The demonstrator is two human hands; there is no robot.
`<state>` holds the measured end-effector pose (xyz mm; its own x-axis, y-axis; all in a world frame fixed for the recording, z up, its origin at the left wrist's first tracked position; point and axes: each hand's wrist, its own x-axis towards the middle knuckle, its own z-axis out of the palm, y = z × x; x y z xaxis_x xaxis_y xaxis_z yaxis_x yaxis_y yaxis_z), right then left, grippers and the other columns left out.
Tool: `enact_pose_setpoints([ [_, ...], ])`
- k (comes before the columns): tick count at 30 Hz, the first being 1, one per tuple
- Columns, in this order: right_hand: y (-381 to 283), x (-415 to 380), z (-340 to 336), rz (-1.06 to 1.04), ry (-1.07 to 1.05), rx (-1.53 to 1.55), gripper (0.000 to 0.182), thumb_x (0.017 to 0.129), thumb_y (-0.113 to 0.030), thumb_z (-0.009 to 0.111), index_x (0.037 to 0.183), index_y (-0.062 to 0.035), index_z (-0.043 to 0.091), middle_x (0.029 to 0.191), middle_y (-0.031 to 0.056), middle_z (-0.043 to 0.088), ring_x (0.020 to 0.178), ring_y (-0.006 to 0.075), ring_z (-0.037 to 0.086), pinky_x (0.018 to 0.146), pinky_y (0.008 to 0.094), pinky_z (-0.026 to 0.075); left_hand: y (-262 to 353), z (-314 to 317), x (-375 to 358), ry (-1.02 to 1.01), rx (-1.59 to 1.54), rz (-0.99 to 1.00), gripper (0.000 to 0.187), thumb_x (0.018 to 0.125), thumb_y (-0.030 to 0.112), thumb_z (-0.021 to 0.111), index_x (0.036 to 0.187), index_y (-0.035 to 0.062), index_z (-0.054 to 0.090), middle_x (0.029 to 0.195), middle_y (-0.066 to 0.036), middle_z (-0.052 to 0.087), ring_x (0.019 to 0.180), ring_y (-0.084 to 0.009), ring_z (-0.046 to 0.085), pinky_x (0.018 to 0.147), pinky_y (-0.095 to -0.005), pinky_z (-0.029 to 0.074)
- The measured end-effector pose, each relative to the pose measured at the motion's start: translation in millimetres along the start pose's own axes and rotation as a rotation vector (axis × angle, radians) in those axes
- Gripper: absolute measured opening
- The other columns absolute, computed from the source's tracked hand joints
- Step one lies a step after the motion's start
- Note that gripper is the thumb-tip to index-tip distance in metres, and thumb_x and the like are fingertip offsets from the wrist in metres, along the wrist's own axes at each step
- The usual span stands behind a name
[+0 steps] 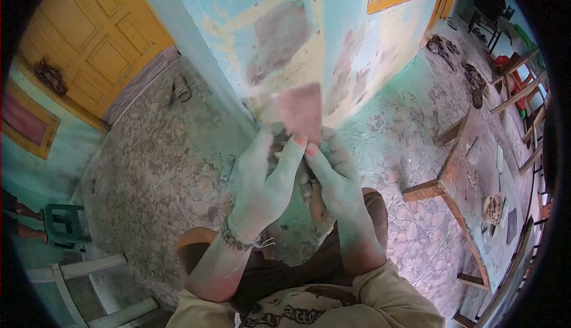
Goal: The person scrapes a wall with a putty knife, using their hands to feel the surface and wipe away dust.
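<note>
A reddish, flat piece of sandpaper (302, 107) is held up between my two hands, in front of the wall corner. My left hand (262, 179) pinches its lower edge with the thumb on the near face. On the other side, my right hand (339, 182) grips the same edge, thumb tip close to the left one. The fingers behind the sheet are partly hidden. Pale dust coats both hands and forearms. Beyond the sheet stands a light blue wall (232, 27) with peeling paint and bare grey-brown patches.
At right stands a worn wooden table (470, 209) with small items on it. Shoes (443, 48) lie along the far wall. To the left are a yellow door (95, 36), a can-like object (181, 89), a green stool (65, 224) and another person's feet (30, 214).
</note>
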<state>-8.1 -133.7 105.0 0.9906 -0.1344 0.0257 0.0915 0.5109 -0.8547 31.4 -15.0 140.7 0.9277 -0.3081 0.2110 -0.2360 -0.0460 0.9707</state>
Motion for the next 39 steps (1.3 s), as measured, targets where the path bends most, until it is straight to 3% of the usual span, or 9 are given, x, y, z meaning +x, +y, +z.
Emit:
enact_pose_setpoints([
  [2, -8.7, 12.3, 10.2, -0.012, -0.079, -0.034, 0.028, 0.101, -0.024, 0.050, 0.120, -0.0049, 0.045, 0.074, 0.0017, 0.055, 0.056, 0.0082, 0.052, 0.046, 0.0212, 0.042, -7.6, 6.2, 8.2, 0.010, -0.169, -0.069, 0.030, 0.100, 0.030, 0.053, 0.089, 0.0020, 0.057, 0.080, 0.002, 0.055, 0.074, -0.0044, 0.048, 0.063, -0.0220, 0.041],
  [5, -2.9, 31.0, 22.7, -0.160, -0.029, -0.020, 0.031, 0.100, -0.018, 0.053, 0.124, -0.0002, 0.044, 0.092, 0.0050, 0.061, 0.076, 0.0079, 0.057, 0.065, 0.0216, 0.048, -7.9, 18.4, 23.6, 0.138, -0.265, 0.045, 0.039, 0.102, 0.037, 0.046, 0.087, 0.0030, 0.056, 0.078, 0.001, 0.054, 0.072, -0.0060, 0.048, 0.063, -0.0230, 0.041],
  [9, -1.9, 39.9, 28.2, -0.307, -0.004, 0.015, 0.032, 0.099, -0.014, 0.054, 0.125, 0.0029, 0.045, 0.106, 0.0074, 0.062, 0.094, 0.0091, 0.056, 0.083, 0.0237, 0.048, -3.8, 24.4, 30.9, 0.205, -0.203, 0.079, 0.045, 0.104, 0.035, 0.039, 0.085, -0.0019, 0.056, 0.071, -0.005, 0.057, 0.066, -0.0112, 0.051, 0.060, -0.0289, 0.043],
  [23, 3.6, 45.9, 24.4, -0.290, 0.056, -0.008, 0.029, 0.097, -0.012, 0.057, 0.121, 0.0043, 0.052, 0.107, 0.0066, 0.063, 0.095, 0.0083, 0.058, 0.083, 0.0228, 0.048, -6.3, 30.3, 36.5, 0.288, -0.233, 0.033, 0.044, 0.101, 0.039, 0.045, 0.079, 0.0028, 0.054, 0.072, -0.001, 0.051, 0.068, -0.0107, 0.046, 0.061, -0.0280, 0.039],
  [26, 2.2, 48.2, 25.9, -0.302, 0.051, -0.012, 0.028, 0.097, -0.012, 0.057, 0.120, 0.0042, 0.053, 0.106, 0.0063, 0.064, 0.093, 0.0079, 0.058, 0.081, 0.0225, 0.049, -14.9, 29.3, 38.4, 0.321, -0.162, 0.119, 0.043, 0.101, 0.039, 0.046, 0.079, 0.0028, 0.054, 0.071, -0.001, 0.051, 0.066, -0.0100, 0.046, 0.059, -0.0275, 0.039],
  [32, 2.6, 49.0, 26.0, -0.269, 0.053, -0.012, 0.029, 0.097, -0.014, 0.059, 0.119, 0.0038, 0.053, 0.101, 0.0043, 0.064, 0.088, 0.0068, 0.057, 0.078, 0.0214, 0.048, -8.7, 24.3, 39.2, 0.266, -0.189, 0.092, 0.043, 0.101, 0.039, 0.046, 0.080, 0.0025, 0.054, 0.072, 0.000, 0.050, 0.067, -0.0100, 0.045, 0.060, -0.0271, 0.039],
  [35, -1.2, 51.8, 26.0, -0.243, 0.049, 0.006, 0.029, 0.097, -0.014, 0.059, 0.119, 0.0038, 0.053, 0.100, 0.0039, 0.063, 0.087, 0.0062, 0.057, 0.077, 0.0213, 0.048, -14.8, 28.1, 41.1, 0.333, -0.144, 0.134, 0.040, 0.101, 0.037, 0.048, 0.080, 0.0033, 0.054, 0.073, 0.000, 0.050, 0.067, -0.0090, 0.045, 0.060, -0.0261, 0.039],
  [39, -0.1, 55.8, 28.6, -0.276, 0.024, 0.093, 0.028, 0.097, -0.014, 0.058, 0.118, 0.0040, 0.054, 0.101, 0.0042, 0.063, 0.087, 0.0061, 0.057, 0.076, 0.0212, 0.049, -10.7, 25.9, 44.0, 0.321, -0.194, 0.096, 0.043, 0.103, 0.033, 0.044, 0.081, -0.0017, 0.056, 0.070, -0.005, 0.055, 0.066, -0.0121, 0.049, 0.060, -0.0290, 0.042],
])
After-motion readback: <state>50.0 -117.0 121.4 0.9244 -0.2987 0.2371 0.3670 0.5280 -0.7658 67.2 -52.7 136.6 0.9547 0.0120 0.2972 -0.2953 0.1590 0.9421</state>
